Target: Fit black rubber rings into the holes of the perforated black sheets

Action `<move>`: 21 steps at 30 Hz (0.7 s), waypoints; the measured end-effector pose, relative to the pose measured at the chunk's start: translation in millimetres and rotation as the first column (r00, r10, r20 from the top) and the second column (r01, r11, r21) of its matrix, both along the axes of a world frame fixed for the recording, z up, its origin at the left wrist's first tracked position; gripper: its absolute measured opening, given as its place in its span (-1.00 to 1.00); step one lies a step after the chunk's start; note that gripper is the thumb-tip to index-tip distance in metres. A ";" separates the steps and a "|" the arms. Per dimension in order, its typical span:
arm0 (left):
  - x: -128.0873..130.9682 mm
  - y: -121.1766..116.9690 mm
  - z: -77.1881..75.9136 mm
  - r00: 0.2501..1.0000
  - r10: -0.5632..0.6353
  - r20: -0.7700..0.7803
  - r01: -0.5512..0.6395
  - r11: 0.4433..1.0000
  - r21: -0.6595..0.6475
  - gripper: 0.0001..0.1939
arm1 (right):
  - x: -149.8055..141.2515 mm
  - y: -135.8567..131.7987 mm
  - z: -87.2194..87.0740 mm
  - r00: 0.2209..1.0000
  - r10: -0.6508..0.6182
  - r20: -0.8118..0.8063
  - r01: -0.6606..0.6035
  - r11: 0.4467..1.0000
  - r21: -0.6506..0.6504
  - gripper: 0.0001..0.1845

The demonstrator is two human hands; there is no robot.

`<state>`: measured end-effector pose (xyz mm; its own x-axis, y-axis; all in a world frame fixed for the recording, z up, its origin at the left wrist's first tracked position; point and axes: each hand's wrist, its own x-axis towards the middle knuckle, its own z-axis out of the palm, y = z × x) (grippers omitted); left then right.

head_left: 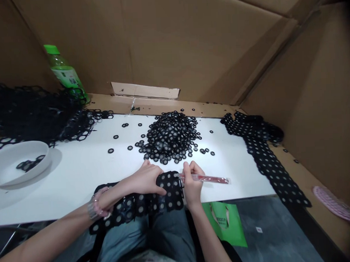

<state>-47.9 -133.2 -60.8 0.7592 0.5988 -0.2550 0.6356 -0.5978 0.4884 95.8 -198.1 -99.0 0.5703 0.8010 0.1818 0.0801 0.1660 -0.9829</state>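
Note:
My left hand (pixel 149 179) grips the upper edge of a black rubbery-looking sheet (pixel 173 193) set with rows of pale grey dots, its thumb lying across the front. The sheet hangs over the table's near edge toward my lap and runs left under my forearm. In my right hand (pixel 193 182) is a slim red-handled tool (pixel 213 179) with clear plastic around it, closed in my fingers. Its pale tip meets the sheet's top right corner; the exact kind of tool is unclear. Just beyond my hands lies a heap of small black rings with grey centres (pixel 171 137).
At left are a white bowl (pixel 47 161) with a few black pieces, a tangled pile of black perforated scrap (pixel 32 114) and a green-capped bottle (pixel 68 75). More dotted sheets (pixel 269 159) lie along the right edge. Cardboard walls (pixel 171 42) enclose the white table (pixel 77 162). Below sits a green bag (pixel 233 225).

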 end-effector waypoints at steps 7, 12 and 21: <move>-1.4 10.6 -13.5 0.977 0.134 0.168 -0.122 0.989 -0.082 -0.66 | 8.2 4.3 5.3 0.990 0.102 -0.100 -0.103 0.995 -0.007 -0.66; 0.5 13.4 -21.8 0.965 0.201 0.168 -0.177 0.973 -0.147 -0.66 | 9.4 12.7 -6.5 0.957 0.288 -0.043 -0.291 0.942 -0.166 -0.60; -0.6 10.1 -20.2 0.954 0.192 0.231 -0.162 0.976 -0.142 -0.75 | 12.2 10.6 -12.9 0.922 0.338 0.186 -0.291 0.926 -0.240 -0.67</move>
<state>-48.5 -123.0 -81.0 0.6914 0.7055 -0.1557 0.5800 -0.4135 0.7019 107.9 -187.5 -111.9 0.2467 0.9652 0.0872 0.2747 0.0167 -0.9614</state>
